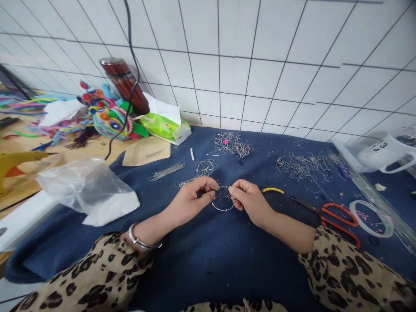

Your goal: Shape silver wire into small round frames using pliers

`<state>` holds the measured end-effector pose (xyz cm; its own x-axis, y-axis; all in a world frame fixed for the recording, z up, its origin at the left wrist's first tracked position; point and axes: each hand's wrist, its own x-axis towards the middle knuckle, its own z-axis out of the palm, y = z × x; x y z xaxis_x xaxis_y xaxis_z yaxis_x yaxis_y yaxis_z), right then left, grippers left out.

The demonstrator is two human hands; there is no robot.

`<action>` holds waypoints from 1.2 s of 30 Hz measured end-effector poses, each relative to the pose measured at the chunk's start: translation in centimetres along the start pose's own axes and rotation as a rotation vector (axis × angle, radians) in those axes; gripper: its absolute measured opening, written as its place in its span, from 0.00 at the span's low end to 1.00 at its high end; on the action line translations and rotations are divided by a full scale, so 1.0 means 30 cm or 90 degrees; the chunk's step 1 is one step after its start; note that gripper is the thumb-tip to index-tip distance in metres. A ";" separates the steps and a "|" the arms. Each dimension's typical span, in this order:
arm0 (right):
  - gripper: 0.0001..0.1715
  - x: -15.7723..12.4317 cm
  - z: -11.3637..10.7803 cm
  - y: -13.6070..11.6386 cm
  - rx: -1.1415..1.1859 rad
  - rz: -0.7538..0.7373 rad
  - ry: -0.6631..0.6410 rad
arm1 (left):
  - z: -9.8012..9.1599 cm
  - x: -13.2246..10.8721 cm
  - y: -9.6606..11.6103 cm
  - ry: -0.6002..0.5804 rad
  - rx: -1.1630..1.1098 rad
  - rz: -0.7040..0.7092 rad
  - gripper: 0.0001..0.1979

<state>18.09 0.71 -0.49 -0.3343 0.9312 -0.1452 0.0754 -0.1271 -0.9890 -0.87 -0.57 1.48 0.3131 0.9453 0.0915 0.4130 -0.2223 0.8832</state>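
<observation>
Between my two hands a thin silvery wire ring point(223, 209) is held just above the dark blue cloth, with finer bent wire inside it and a tiny pink spot at its bottom. My left hand point(195, 197) pinches its left side between thumb and fingers. Opposite, my right hand point(250, 199) pinches the upper right side. Beyond my left hand lie a loose wire coil point(206, 167) and a bundle of straight wires point(167, 171). A yellow-handled tool point(273, 190) rests beside my right hand, partly hidden by it.
Tangled wire piles point(232, 144) lie toward the wall. To the right are orange-handled scissors point(339, 214), a round dish with pink beads point(354, 203) and a white mug point(393, 151). Leftward stand a plastic bag point(94, 186), tissue pack point(165, 128), red thermos point(125, 84) and yellow glue gun point(19, 167).
</observation>
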 end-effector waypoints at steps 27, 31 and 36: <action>0.14 0.009 0.003 0.013 0.116 -0.010 0.050 | 0.029 -0.012 0.009 0.038 -0.157 -0.091 0.11; 0.14 0.002 0.003 0.006 0.090 -0.018 0.033 | 0.027 -0.010 -0.006 0.041 -0.120 -0.096 0.11; 0.12 -0.002 0.003 0.003 0.043 -0.018 0.007 | 0.022 -0.012 -0.014 0.054 -0.065 -0.091 0.09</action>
<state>18.03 0.62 -0.57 -0.3253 0.9384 -0.1167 0.0020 -0.1227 -0.9924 -0.59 -0.96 0.76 0.1829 0.9831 -0.0047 0.3574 -0.0621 0.9319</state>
